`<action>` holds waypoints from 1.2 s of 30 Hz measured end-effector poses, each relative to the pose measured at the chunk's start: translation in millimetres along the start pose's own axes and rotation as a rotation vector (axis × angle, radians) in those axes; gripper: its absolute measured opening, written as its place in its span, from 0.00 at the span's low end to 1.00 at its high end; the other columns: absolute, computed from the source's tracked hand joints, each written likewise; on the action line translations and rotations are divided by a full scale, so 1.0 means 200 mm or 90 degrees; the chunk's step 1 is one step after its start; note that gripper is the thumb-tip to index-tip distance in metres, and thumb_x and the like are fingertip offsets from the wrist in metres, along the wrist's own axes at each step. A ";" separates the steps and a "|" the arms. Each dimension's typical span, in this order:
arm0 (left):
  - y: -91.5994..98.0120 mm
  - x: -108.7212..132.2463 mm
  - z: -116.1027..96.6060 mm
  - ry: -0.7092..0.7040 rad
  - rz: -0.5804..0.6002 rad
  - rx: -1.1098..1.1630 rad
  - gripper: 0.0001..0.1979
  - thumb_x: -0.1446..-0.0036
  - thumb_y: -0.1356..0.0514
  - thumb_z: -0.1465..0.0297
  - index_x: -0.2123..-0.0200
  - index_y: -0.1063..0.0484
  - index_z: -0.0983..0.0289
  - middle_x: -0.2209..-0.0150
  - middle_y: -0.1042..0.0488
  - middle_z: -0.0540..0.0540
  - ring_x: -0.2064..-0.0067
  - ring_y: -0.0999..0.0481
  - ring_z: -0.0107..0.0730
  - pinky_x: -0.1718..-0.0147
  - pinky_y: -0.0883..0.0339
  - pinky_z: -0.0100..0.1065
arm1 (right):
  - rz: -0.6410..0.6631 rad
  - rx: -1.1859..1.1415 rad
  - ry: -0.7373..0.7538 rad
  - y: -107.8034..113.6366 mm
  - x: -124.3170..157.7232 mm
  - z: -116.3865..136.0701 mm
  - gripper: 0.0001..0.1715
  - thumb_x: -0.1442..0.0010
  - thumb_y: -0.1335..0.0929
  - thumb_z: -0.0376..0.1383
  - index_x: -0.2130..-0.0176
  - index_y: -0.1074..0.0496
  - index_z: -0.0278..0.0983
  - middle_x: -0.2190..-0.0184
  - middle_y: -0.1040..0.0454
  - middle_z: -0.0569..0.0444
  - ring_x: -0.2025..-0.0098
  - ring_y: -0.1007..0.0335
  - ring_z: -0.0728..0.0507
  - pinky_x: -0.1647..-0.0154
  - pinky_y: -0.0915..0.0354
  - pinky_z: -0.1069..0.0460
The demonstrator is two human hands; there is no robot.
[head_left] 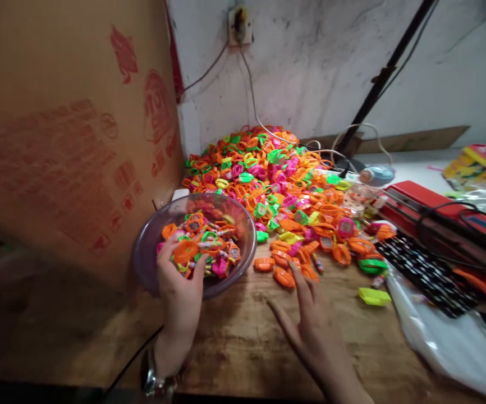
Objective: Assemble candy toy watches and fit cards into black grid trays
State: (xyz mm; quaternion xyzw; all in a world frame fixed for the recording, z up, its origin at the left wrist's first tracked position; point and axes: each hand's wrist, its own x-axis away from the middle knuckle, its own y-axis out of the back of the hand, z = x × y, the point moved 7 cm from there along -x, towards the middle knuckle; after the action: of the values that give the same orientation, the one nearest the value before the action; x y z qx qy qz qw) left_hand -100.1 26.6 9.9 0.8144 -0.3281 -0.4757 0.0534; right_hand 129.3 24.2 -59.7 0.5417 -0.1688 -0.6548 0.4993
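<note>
My left hand (179, 297) is over the purple see-through bowl (144, 264), with an orange toy watch (186, 251) between its thumb and fingers, slightly blurred. The bowl holds several toy watches in orange, green and pink, mixed with small striped wrapped rolls. My right hand (316, 320) is above the wooden table with thumb and index finger apart. Its index fingertip reaches a small group of orange toy watches (284, 276) at the near edge of a big pile of toy watches (264, 174). Nothing shows in its grasp; its other fingers are partly hidden.
A large printed cardboard box (78, 140) stands close on the left. At right lie a red sealing machine (415, 202) with a black cable, a black patterned strip (428, 275) and clear plastic bags (449, 342). A yellow toy watch (374, 297) lies apart. Behind is a wall socket (240, 26).
</note>
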 end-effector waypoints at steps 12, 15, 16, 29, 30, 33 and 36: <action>-0.86 0.41 -0.11 0.039 0.492 0.044 0.13 0.40 0.47 0.74 0.54 0.29 0.71 0.47 0.29 0.69 0.40 0.33 0.49 0.40 0.42 0.53 | 0.155 0.285 -0.227 -0.17 -0.06 -0.59 0.27 0.44 0.40 0.25 0.45 0.33 0.28 0.51 0.31 0.35 0.53 0.33 0.36 0.55 0.36 0.45; -0.87 0.39 -0.07 0.070 0.513 0.132 0.06 0.42 0.44 0.72 0.64 0.28 0.66 0.55 0.24 0.62 0.48 0.27 0.45 0.43 0.38 0.52 | 0.108 0.200 -0.238 -0.17 -0.08 -0.71 0.25 0.41 0.42 0.25 0.46 0.32 0.26 0.51 0.30 0.33 0.53 0.33 0.36 0.52 0.38 0.42; -0.85 0.40 -0.07 0.085 0.521 0.167 0.05 0.43 0.43 0.72 0.66 0.28 0.65 0.57 0.24 0.61 0.49 0.26 0.44 0.44 0.36 0.50 | 0.104 0.158 -0.231 -0.18 -0.10 -0.73 0.24 0.40 0.43 0.25 0.47 0.31 0.26 0.51 0.30 0.34 0.53 0.33 0.37 0.51 0.38 0.42; -0.59 0.37 -0.24 0.562 0.545 0.657 0.26 0.57 0.29 0.66 0.53 0.29 0.64 0.55 0.23 0.59 0.55 0.22 0.38 0.56 0.27 0.36 | 0.101 -0.209 -0.282 -0.09 -0.26 -0.59 0.23 0.37 0.37 0.36 0.45 0.32 0.27 0.64 0.25 0.44 0.62 0.27 0.42 0.60 0.30 0.47; -0.56 0.35 -0.26 0.558 0.537 0.675 0.24 0.57 0.30 0.65 0.54 0.28 0.64 0.56 0.22 0.59 0.55 0.22 0.37 0.56 0.28 0.36 | 0.091 -0.350 -0.292 -0.04 -0.23 -0.53 0.24 0.37 0.35 0.40 0.45 0.32 0.31 0.65 0.25 0.48 0.63 0.26 0.43 0.61 0.29 0.47; -0.51 0.31 -0.27 0.547 0.497 0.701 0.22 0.55 0.30 0.65 0.55 0.27 0.63 0.56 0.21 0.57 0.55 0.22 0.37 0.56 0.27 0.35 | 0.101 -0.729 -0.323 0.07 -0.15 -0.33 0.26 0.41 0.30 0.44 0.45 0.30 0.41 0.64 0.23 0.52 0.63 0.24 0.44 0.58 0.27 0.45; -0.47 0.26 -0.26 0.459 0.480 0.628 0.21 0.54 0.31 0.66 0.54 0.27 0.62 0.54 0.22 0.58 0.54 0.22 0.40 0.54 0.28 0.38 | 0.129 -0.812 -0.299 0.14 -0.13 -0.16 0.23 0.41 0.30 0.41 0.46 0.29 0.44 0.60 0.21 0.50 0.62 0.23 0.44 0.55 0.27 0.43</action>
State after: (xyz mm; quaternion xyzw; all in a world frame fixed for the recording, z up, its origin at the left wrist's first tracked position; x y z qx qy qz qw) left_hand 4.6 56.7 -37.6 0.6814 -0.7257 0.0773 -0.0551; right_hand 167.7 44.0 -35.9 -0.0332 0.0962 -0.6761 0.7298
